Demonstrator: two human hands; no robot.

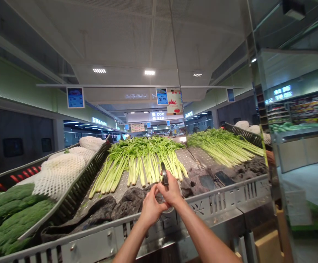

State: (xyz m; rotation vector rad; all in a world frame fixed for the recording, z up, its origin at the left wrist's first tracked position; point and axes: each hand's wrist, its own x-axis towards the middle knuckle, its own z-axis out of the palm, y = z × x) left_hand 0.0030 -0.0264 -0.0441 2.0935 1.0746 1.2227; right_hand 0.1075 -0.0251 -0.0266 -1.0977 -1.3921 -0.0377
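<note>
My right hand is closed around a small black curved tool that sticks up above the fist; its kind I cannot make out. Against it rests my left hand, thumb and fingers bent into a ring, their tips meeting the right hand; whatever they pinch is hidden. Both hands are over the front rail of the display. Just beyond them, a spread row of green celery-like stalks lies on the metal shelf, leaves to the back. A crumpled dark cloth runs along the front edge.
At the left stands a black crate with broccoli and produce in white foam nets. A mirror wall on the right reflects the greens. A dark flat object lies on the cloth. Price signs hang above the grey slatted rail.
</note>
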